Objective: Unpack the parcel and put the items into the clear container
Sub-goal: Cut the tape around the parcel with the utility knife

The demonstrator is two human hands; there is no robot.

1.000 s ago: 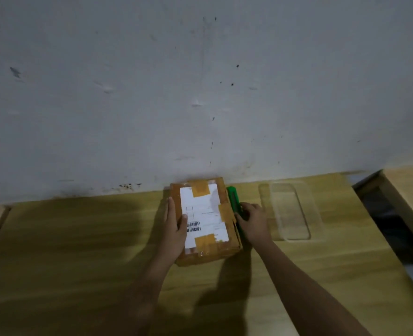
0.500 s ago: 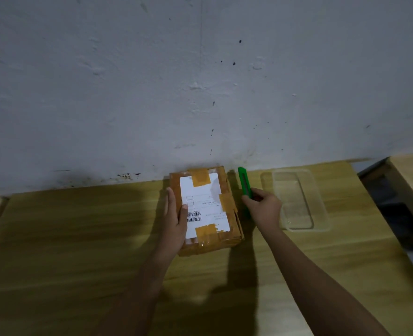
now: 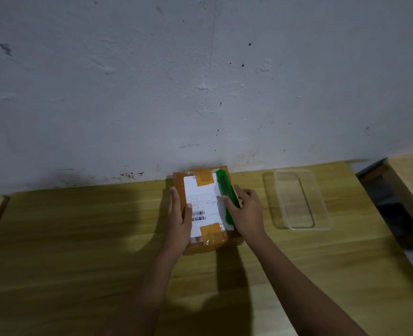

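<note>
Parcel (image 3: 204, 209): brown cardboard box, sealed with tape, white barcode label on top; lies flat on counter against wall. Clear container (image 3: 297, 200): rectangular, transparent, open, upright, empty; right of parcel, apart.

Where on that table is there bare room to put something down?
Wide bare wood lies left of the parcel, and in front of it on both sides of the arms. It is crowded between the parcel and the clear container, where the right hand holds a green cutter.
</note>
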